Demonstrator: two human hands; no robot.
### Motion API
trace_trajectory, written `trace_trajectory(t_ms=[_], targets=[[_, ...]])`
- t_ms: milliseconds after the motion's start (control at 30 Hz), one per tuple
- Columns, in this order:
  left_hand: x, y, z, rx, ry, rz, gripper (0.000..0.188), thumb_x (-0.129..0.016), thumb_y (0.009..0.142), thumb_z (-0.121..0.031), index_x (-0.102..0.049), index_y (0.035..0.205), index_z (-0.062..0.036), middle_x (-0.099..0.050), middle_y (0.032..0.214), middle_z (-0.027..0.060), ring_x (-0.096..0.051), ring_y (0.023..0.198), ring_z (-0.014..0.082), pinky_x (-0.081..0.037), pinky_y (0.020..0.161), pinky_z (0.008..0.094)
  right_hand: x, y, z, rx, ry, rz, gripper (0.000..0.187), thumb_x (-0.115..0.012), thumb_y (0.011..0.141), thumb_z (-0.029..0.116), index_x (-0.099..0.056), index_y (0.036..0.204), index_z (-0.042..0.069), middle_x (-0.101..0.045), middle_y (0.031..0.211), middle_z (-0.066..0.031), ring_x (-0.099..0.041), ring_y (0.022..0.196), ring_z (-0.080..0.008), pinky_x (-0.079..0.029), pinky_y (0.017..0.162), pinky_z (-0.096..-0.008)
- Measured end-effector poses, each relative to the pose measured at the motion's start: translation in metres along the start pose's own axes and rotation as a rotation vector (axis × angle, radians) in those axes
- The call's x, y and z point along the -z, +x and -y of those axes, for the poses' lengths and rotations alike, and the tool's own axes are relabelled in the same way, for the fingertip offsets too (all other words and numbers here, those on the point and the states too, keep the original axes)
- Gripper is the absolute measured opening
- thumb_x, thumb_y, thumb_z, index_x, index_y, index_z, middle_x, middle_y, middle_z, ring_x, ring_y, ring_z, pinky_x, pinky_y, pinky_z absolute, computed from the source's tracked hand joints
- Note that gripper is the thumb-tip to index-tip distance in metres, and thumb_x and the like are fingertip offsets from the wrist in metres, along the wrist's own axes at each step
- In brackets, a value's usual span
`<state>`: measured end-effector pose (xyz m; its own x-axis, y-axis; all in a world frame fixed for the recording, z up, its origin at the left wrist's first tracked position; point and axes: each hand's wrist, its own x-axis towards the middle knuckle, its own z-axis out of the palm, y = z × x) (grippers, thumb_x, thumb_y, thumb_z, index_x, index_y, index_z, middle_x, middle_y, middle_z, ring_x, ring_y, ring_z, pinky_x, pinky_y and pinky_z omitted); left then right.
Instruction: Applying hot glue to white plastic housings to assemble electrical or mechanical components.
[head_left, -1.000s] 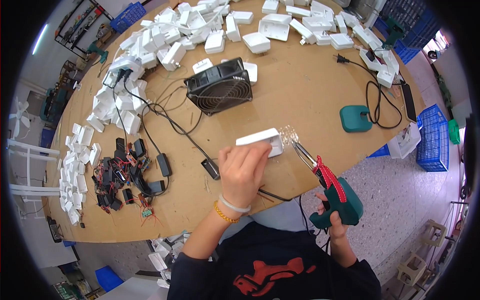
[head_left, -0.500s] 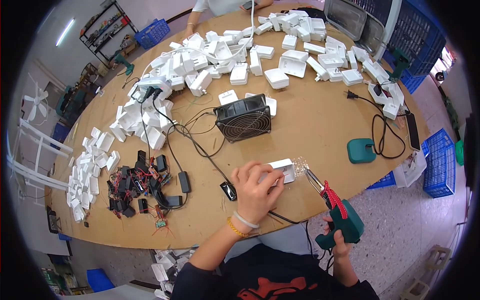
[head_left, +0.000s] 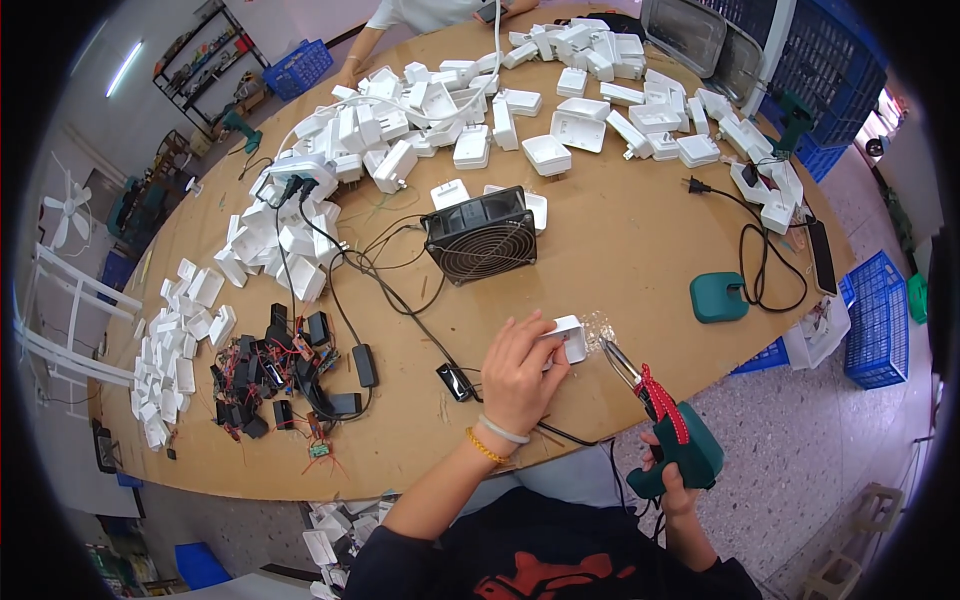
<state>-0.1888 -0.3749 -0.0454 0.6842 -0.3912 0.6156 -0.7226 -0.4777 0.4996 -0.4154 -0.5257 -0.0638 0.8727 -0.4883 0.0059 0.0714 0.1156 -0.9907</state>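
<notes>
Near the front edge of the table, my left hand is closed around a small white plastic housing, whose open side shows past my fingertips. Part of that housing is hidden by the fingers. My right hand grips a green soldering gun, wrapped with red ribbon below its metal prongs. The prongs point up and left, ending just right of the housing, apart from it. Clear shiny scraps lie on the table by the tip.
A black fan stands mid-table, with several white plug housings heaped behind it. Dark parts with red wires lie at left beside black cords. A green block sits at right. Across the table, another person's arm rests.
My left hand has turned slightly and its fingers cover the housing differently, with less of it showing. The soldering gun has shifted only slightly in the view.
</notes>
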Motion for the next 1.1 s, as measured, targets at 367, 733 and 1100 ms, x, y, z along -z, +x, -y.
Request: trace_trajectory(t_ms=[367,733,1100], targets=[[-0.005,0.007,0.003,0.038,-0.027,-0.037,0.01,-0.072,0.075,0.0,-0.065,0.083,-0.0031,-0.063,0.103,0.0095,-0.065,0.107,0.0305,-0.044,0.105,0.0518,0.005,-0.001,-0.019,0.104,-0.191,0.025,0.04,-0.071,0.084,0.02,-0.064,0.115,-0.004,-0.068,0.091,-0.0108,-0.065,0.073,-0.0202,-0.053,0.067,-0.0318],[-0.009,0.003,0.007,0.068,0.015,-0.066,0.011,-0.069,0.078,0.002,-0.065,0.087,-0.0017,-0.062,0.104,0.0081,-0.063,0.112,0.0292,-0.04,0.108,0.0543,-0.025,0.026,0.0,0.314,-0.577,0.141,0.045,-0.071,0.082,0.022,-0.065,0.112,-0.011,-0.07,0.098,-0.023,-0.067,0.069,-0.0325,-0.052,0.062,-0.0353],[-0.01,0.002,0.008,0.067,-0.001,-0.054,0.009,-0.07,0.078,0.001,-0.065,0.084,-0.0019,-0.061,0.105,0.0076,-0.062,0.116,0.0284,-0.037,0.11,0.0567,-0.048,0.028,0.008,0.233,-0.511,0.007,0.023,-0.07,0.08,0.013,-0.067,0.096,-0.003,-0.063,0.076,-0.014,-0.062,0.063,-0.0299,-0.049,0.058,-0.0353]])
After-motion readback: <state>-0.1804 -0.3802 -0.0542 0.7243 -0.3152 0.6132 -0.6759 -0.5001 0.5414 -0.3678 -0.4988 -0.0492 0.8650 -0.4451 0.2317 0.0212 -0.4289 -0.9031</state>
